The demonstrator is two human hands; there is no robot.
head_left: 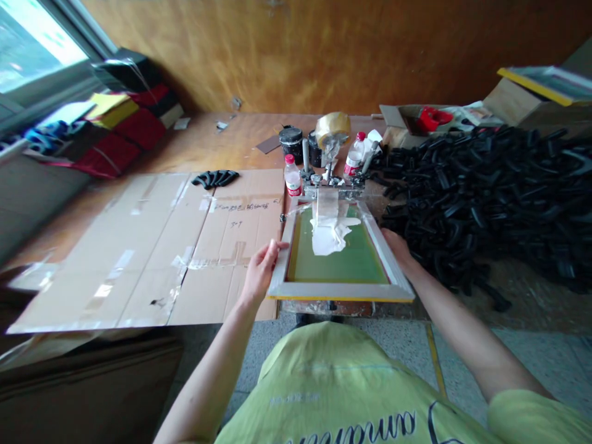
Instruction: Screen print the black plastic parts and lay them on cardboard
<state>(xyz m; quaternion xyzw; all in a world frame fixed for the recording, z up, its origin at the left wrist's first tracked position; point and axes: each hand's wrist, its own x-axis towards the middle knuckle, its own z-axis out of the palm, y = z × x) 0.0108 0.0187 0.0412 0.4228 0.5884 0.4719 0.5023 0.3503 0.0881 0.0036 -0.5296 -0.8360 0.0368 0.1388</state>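
Note:
A silk-screen printing frame, pale-edged with green mesh, lies in front of me at the table's front edge. White ink or paste is spread over the upper middle of its mesh. My left hand is closed on the frame's left side, thumb along the edge. On the opposite side, my right hand grips the frame, its fingers mostly hidden by the rim. At the far end the frame meets a stained metal hinge clamp with upright posts.
A large heap of black curved parts covers the right side. Flattened cardboard spans the left, with several black parts on it. Behind the clamp stand red-capped bottles, a black ink tub and a tape roll.

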